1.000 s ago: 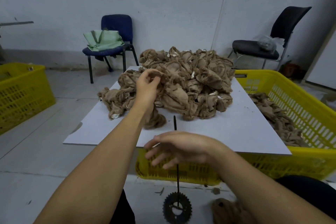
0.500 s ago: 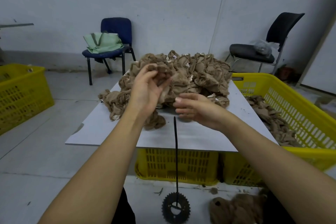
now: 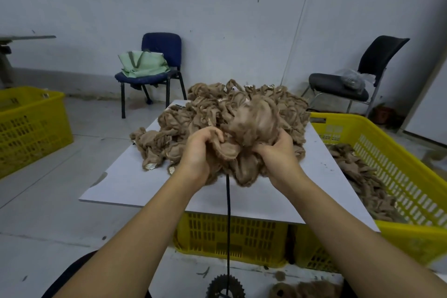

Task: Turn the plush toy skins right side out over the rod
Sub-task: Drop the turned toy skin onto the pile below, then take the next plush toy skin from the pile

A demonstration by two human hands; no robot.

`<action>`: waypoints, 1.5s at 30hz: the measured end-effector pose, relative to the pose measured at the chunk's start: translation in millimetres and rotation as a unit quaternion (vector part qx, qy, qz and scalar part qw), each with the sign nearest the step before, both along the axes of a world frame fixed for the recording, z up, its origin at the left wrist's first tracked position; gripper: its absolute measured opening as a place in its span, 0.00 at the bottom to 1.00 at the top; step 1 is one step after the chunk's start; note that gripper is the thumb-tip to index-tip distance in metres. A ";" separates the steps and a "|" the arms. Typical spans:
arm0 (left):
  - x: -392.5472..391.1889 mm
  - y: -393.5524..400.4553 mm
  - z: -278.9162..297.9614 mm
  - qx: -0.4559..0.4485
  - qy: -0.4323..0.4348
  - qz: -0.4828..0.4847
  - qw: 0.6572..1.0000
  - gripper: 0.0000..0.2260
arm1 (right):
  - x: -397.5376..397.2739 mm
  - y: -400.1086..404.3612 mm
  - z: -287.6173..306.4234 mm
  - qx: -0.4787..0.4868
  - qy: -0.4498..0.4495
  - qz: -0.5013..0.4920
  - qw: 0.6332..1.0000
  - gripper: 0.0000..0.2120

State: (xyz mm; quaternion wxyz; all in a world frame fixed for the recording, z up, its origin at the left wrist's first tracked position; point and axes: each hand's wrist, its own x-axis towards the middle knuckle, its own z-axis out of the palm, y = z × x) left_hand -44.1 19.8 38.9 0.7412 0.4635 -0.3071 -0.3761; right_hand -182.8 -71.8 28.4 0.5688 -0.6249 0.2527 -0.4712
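Down at the very near edge of the floor sat a toothed gear base (image 3: 226, 288), with a thin black rod (image 3: 228, 220) standing straight up out of it. Just right of that base, a fuzzy brown skin (image 3: 304, 290) lay on the floor. Up at the rod's top, both hands were wrapped around one plush skin (image 3: 246, 145) bunched over the tip: the left hand (image 3: 199, 152) had its fingers curled into the fabric on the left side, and the right hand (image 3: 278, 155) clutched it from the right. The skin's upper part looked fuzzy, the lower part smoother, kinda blurry though. Behind the hands, a white board (image 3: 116, 184) lay across yellow crates (image 3: 232, 237), with a big pile of tan skins (image 3: 193, 123) heaped on it. Off to the right, a yellow basket (image 3: 399, 167) held more skins (image 3: 362, 176); another yellow basket (image 3: 31, 128) stood far left. Against the far wall were a blue chair (image 3: 164, 51) with a green bag (image 3: 142, 65) on it, and a black chair (image 3: 377, 60) on the right.
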 end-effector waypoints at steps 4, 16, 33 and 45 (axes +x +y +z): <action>8.1 2.5 -8.9 0.059 -0.226 0.265 0.936 0.12 | 6.1 3.9 5.2 -0.269 0.154 -0.145 0.940 0.11; 0.3 1.8 -6.6 0.111 -0.015 -0.042 0.993 0.06 | 0.7 10.9 6.8 -0.116 0.104 0.052 0.986 0.17; 0.6 21.5 -12.5 0.028 -0.374 0.078 0.924 0.18 | 8.0 40.9 -6.7 0.000 0.031 0.134 0.990 0.24; -5.0 15.3 -19.3 0.014 -0.388 0.085 0.918 0.20 | 6.5 41.4 -10.5 -0.032 0.027 0.090 0.995 0.15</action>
